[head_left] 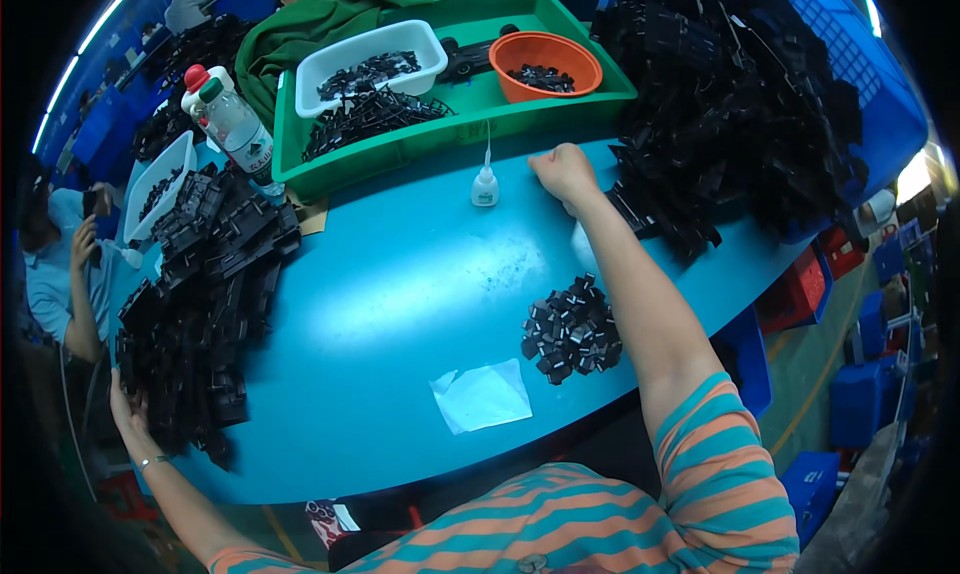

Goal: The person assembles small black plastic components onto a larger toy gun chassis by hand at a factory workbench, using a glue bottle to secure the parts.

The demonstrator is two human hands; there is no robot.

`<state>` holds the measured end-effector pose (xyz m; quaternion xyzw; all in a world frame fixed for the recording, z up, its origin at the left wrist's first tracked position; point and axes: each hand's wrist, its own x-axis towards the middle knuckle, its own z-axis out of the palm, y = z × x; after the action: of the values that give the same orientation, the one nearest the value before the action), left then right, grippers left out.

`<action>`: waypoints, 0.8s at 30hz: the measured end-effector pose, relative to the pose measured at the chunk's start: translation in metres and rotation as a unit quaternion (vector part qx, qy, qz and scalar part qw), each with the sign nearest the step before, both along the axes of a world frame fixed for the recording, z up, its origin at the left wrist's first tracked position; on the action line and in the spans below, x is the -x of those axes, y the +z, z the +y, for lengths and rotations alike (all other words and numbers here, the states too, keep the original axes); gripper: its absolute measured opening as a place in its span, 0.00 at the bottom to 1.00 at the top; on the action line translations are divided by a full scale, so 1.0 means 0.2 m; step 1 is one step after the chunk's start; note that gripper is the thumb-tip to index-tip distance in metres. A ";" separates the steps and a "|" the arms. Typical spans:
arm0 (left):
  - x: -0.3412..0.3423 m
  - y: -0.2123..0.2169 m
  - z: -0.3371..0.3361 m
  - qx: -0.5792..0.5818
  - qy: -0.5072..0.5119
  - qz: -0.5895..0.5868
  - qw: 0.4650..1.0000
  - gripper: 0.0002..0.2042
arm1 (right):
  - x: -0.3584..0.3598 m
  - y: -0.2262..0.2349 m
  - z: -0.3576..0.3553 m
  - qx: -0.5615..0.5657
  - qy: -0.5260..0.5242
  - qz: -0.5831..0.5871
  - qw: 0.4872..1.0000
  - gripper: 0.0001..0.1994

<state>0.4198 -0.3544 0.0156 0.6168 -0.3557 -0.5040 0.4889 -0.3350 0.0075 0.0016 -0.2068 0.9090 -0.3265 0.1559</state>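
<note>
My left hand rests against the outer side of a tall pile of black plastic parts at the table's left edge, its fingers stretched along the pile. My right hand is closed over the far right part of the table; whatever its curled fingers hold, if anything, is hidden. Just left of it stands a small white dropper bottle with a thin nozzle. Past my right wrist rises a large heap of black plastic parts. A loose cluster of small black pieces lies left of my right forearm.
A green tray at the back holds a white bin, an orange bowl and black parts. Left of it stand a clear bottle and another white bin. A white sheet lies near the front edge. Another person sits at left.
</note>
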 end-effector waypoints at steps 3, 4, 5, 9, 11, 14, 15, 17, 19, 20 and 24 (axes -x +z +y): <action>-0.21 0.00 0.02 0.005 0.024 -0.053 0.998 0.35 | -0.13 0.18 0.06 0.221 0.115 -0.150 0.957 0.11; -0.22 -0.01 0.02 0.021 0.058 -0.087 0.994 0.36 | -0.17 0.23 0.13 0.283 0.160 -0.158 0.932 0.10; -0.19 -0.02 0.03 0.019 0.056 -0.082 0.995 0.36 | -0.18 0.25 0.20 0.307 0.190 -0.153 0.920 0.09; -0.17 0.04 0.11 0.080 0.063 -0.101 0.990 0.40 | -0.34 0.33 0.46 0.387 0.213 -0.162 0.883 0.06; -0.12 0.10 0.16 0.132 0.064 -0.118 0.982 0.37 | -0.40 0.33 0.57 0.413 0.203 -0.165 0.872 0.07; 0.03 0.16 0.22 0.201 0.042 -0.120 0.971 0.32 | -0.43 0.32 0.70 0.419 0.185 -0.167 0.873 0.08; 0.09 0.18 0.24 0.202 0.037 -0.117 0.972 0.32 | -0.44 0.32 0.74 0.421 0.176 -0.169 0.873 0.08; 0.21 0.23 0.30 0.249 -0.018 -0.113 0.962 0.30 | -0.46 0.33 0.81 0.409 0.154 -0.168 0.884 0.08; 0.40 0.30 0.41 0.262 -0.040 -0.123 0.956 0.29 | -0.47 0.33 0.87 0.409 0.134 -0.159 0.889 0.08; 0.49 0.33 0.47 0.274 -0.056 -0.137 0.950 0.28 | -0.48 0.33 0.89 0.407 0.120 -0.156 0.892 0.08; 0.73 0.37 0.60 0.276 -0.108 -0.125 0.947 0.25 | -0.49 0.34 0.99 0.392 0.108 -0.124 0.905 0.07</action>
<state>0.2735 -0.2344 0.0886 0.4737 -0.6038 -0.3549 0.5340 -0.2366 0.2060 0.0693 -0.3058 0.6532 -0.6606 0.2085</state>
